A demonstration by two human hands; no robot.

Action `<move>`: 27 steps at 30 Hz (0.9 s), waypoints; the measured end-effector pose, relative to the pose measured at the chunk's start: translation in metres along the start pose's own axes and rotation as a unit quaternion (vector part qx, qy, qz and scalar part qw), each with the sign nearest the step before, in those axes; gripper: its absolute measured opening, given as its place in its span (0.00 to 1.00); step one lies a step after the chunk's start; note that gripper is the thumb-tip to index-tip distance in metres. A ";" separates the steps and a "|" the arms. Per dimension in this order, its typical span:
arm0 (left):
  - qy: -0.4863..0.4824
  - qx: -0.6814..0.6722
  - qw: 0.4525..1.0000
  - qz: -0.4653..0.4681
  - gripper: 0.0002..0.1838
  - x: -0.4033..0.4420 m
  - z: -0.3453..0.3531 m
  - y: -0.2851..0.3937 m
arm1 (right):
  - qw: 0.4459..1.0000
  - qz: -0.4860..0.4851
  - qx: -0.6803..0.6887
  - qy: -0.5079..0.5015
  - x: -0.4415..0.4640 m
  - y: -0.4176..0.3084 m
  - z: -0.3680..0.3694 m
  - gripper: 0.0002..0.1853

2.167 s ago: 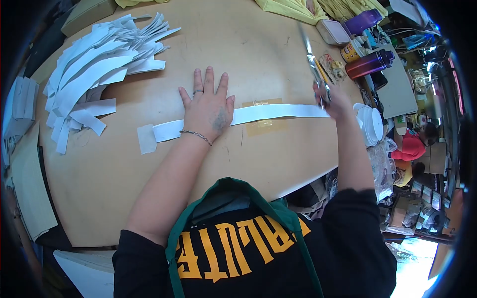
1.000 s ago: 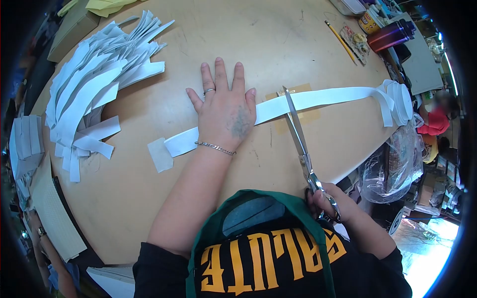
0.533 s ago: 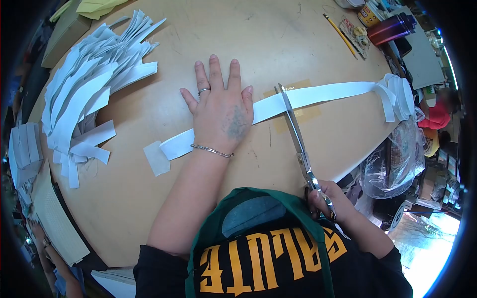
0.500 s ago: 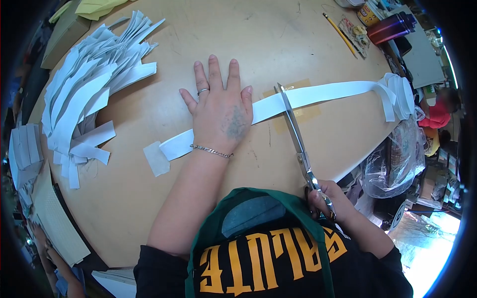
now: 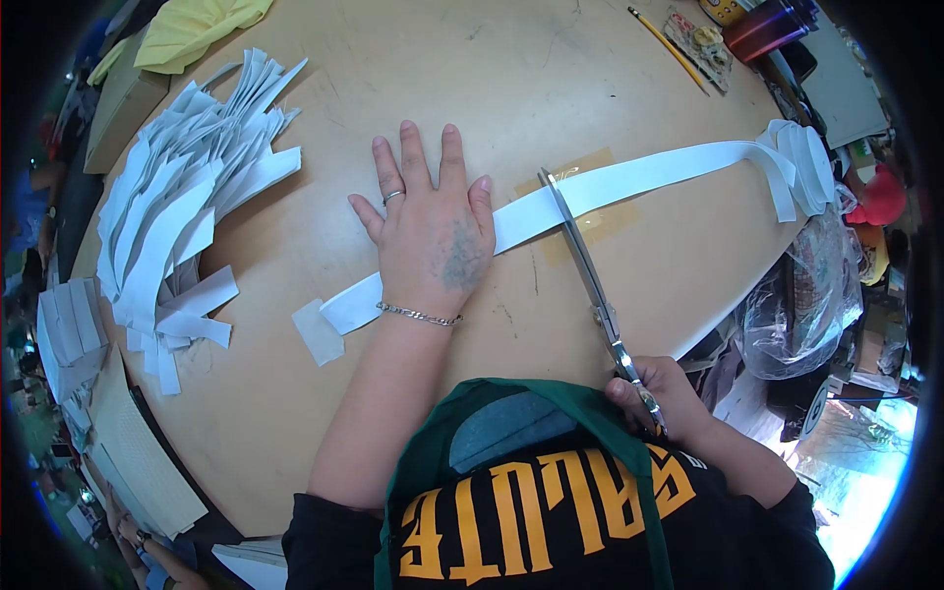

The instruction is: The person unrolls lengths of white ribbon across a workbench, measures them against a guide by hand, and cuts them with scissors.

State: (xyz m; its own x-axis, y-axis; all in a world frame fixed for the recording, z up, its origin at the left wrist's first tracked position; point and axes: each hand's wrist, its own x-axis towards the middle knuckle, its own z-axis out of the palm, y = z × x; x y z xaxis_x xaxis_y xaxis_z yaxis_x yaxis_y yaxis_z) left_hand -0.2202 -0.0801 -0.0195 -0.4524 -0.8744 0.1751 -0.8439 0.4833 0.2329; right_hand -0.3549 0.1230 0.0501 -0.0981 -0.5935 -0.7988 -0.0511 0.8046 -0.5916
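My left hand [image 5: 434,231] lies flat with fingers spread, palm pressing a long white strip [image 5: 649,181] onto the table. The strip's left end lies beside a pale piece of tape [image 5: 319,332], and its right end runs to a folded white bundle [image 5: 799,162] at the table's right edge. In my right hand [image 5: 661,395] are large metal scissors [image 5: 582,258], gripped by the handles. Their blades cross the strip to the right of my left hand, over a patch of brown tape [image 5: 605,218], and look nearly closed.
A heap of cut white strips [image 5: 182,197] lies at the left. Yellow cloth [image 5: 193,31] rests on a box at the back left. A pencil [image 5: 669,51] and a dark bottle [image 5: 770,29] are at the back right. A co-worker's arm [image 5: 162,556] shows at the lower left.
My right hand has brought the scissors from the far right down to the strip, and the blades have since come closer together. My left hand stays on the strip while the view has shifted.
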 end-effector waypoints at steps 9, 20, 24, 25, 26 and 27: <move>-0.011 0.012 1.000 0.000 0.26 0.000 0.001 0.001 | 0.999 0.041 -0.002 0.003 0.002 -0.006 0.000 0.20; -0.018 0.017 1.000 -0.005 0.27 0.001 0.001 0.001 | 0.978 -0.197 0.041 -0.058 -0.035 -0.026 -0.069 0.28; -0.023 0.018 1.000 -0.010 0.27 0.000 -0.001 0.002 | 0.892 -0.271 -0.260 0.252 0.022 -0.087 -0.122 0.20; -0.025 0.018 0.999 -0.011 0.27 0.000 -0.001 0.003 | 0.877 -0.234 -0.305 0.289 0.044 -0.104 -0.134 0.21; -0.026 0.019 0.999 -0.013 0.27 0.000 -0.002 0.003 | 0.856 -0.198 -0.349 0.325 0.065 -0.119 -0.144 0.23; -0.025 0.020 0.999 -0.014 0.27 0.000 -0.003 0.003 | 0.845 -0.190 -0.363 0.343 0.090 -0.127 -0.156 0.24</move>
State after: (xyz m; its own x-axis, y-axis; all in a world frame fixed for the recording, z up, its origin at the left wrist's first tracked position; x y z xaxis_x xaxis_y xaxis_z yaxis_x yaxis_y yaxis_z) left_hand -0.2215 -0.0783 -0.0164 -0.4416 -0.8890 0.1214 -0.8668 0.4576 0.1979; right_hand -0.5125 -0.0299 0.0701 -0.4782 -0.8621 -0.1679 -0.7805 0.5048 -0.3689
